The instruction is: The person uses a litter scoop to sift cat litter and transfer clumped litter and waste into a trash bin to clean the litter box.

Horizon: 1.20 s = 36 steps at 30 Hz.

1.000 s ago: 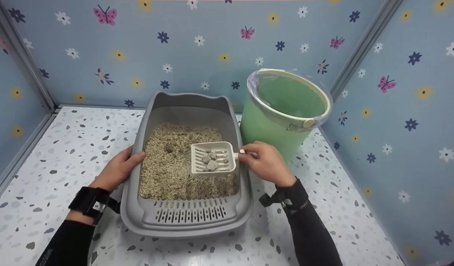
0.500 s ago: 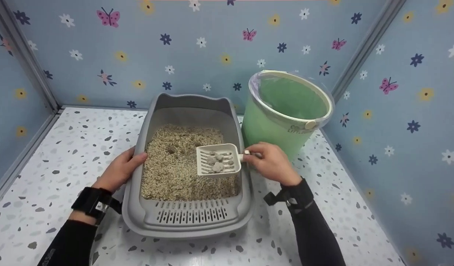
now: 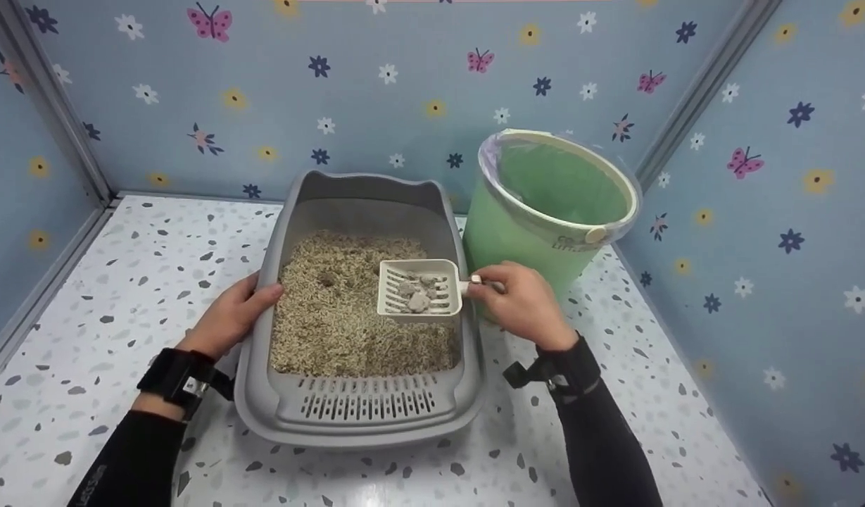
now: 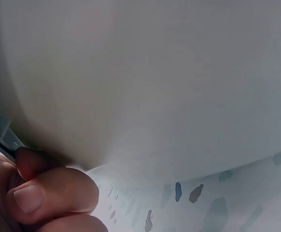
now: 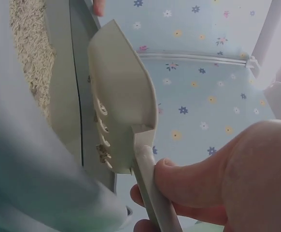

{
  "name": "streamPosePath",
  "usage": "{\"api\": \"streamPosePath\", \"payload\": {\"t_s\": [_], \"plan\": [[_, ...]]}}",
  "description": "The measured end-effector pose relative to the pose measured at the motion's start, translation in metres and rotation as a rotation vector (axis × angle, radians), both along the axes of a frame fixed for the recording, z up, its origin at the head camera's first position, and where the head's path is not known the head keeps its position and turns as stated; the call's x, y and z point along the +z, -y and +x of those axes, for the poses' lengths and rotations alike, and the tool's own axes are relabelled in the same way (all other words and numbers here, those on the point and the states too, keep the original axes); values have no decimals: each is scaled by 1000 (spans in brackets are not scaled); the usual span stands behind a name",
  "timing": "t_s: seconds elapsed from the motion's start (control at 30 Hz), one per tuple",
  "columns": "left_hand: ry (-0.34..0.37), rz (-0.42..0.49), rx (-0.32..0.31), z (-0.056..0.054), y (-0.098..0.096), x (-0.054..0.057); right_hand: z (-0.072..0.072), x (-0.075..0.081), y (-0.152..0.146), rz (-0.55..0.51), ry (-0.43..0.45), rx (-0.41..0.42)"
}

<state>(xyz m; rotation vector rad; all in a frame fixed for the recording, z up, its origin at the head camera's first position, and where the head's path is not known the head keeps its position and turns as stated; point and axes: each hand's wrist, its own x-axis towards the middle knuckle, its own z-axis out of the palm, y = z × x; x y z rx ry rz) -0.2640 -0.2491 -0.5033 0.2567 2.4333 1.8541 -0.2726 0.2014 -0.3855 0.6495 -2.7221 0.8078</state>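
Note:
A cream slotted litter scoop (image 3: 384, 285) holds several greyish clumps (image 3: 419, 302) over the right side of a grey litter box (image 3: 365, 422). My right hand (image 3: 520, 303) grips its short handle (image 5: 152, 186), thumb on top, just outside the box's right rim. Seen from the side in the right wrist view, the scoop (image 5: 123, 82) has a bit of litter stuck at its slots. My left hand (image 3: 228, 317) holds the box's left rim, thumb over the edge; curled fingers (image 4: 58, 193) show under the rim in the left wrist view. Pale brown pellet litter (image 3: 326, 331) covers the box floor.
A green bin (image 3: 523, 243) with a clear liner stands right behind the box, close to its right wall. The speckled white surface (image 3: 158, 267) surrounds both. Blue flowered panels (image 3: 376, 105) close off the back and sides.
My right hand has carried the scoop and its clumps slightly to the right, toward the box's right rim. My left hand keeps its hold on the left rim.

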Motion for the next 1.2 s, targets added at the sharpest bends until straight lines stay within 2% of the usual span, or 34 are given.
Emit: {"api": "streamPosePath", "payload": {"t_s": [0.2,0.5,0.77,0.9,1.2], "plan": [[9,-11,-1,0,2,1,1,11,-1,-13,10,25],[6,-42,6,0,4,4,2,37,-6,4,-48,43],[20,-1,-1,0,4,3,3,65,-15,-62,-64,25],[17,16,-7,0,2,2,-1,85,-22,-94,-53,-24],[18,14,-13,1,1,3,-16,126,-48,-90,-76,-216]]}}
